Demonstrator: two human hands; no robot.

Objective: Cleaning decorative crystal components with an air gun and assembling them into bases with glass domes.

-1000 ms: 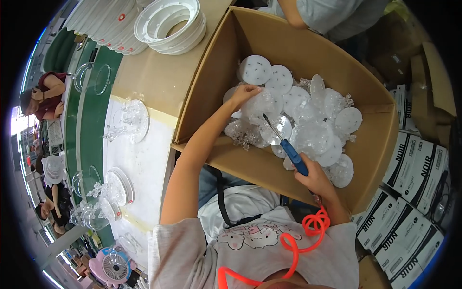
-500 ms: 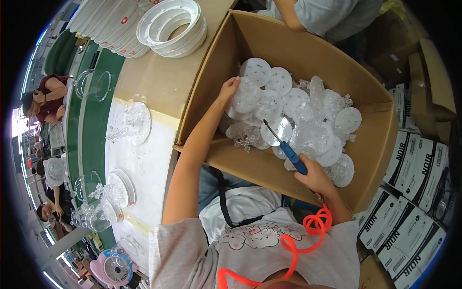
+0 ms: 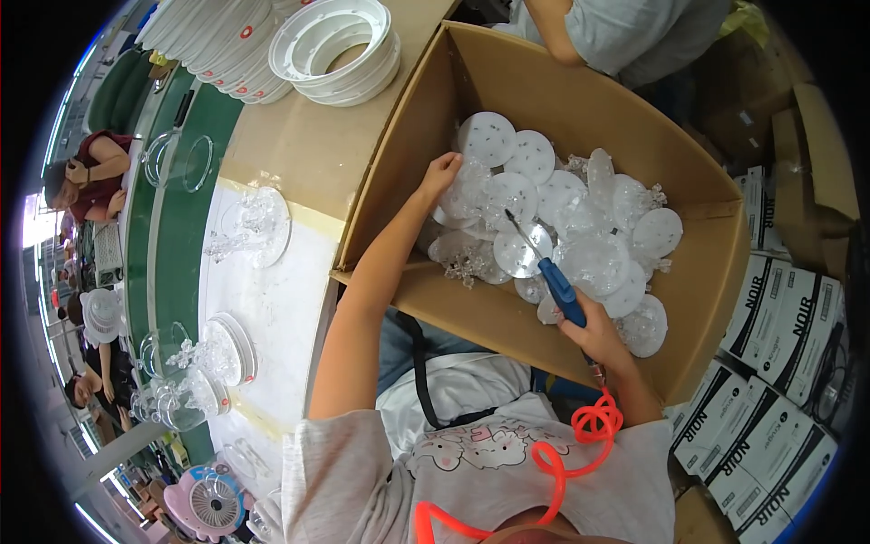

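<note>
A large brown cardboard box (image 3: 589, 100) stands in front of me, with a heap of round clear and frosted plastic discs (image 3: 594, 263) inside. My left hand (image 3: 441, 174) reaches in at the left, its fingers closed on the upper edge of a translucent disc (image 3: 468, 189). In my right hand (image 3: 600, 337) is a blue air blow gun (image 3: 560, 288), gripped round its body. Its thin dark nozzle points up and left over a shiny disc (image 3: 520, 254). From the gun's rear end an orange coiled hose (image 3: 594, 422) runs down across my shirt.
On the left, a table (image 3: 304, 163) carries stacked white rings (image 3: 331, 54) and clear plastic parts (image 3: 258, 227). Printed white cartons (image 3: 770, 435) are piled at the right. Beyond the box stands another person in grey (image 3: 625, 32). A pink fan (image 3: 213, 494) is at lower left.
The view has shifted slightly. The blow gun's nozzle has swung a little to the right over the discs. My left hand stays at the same disc.
</note>
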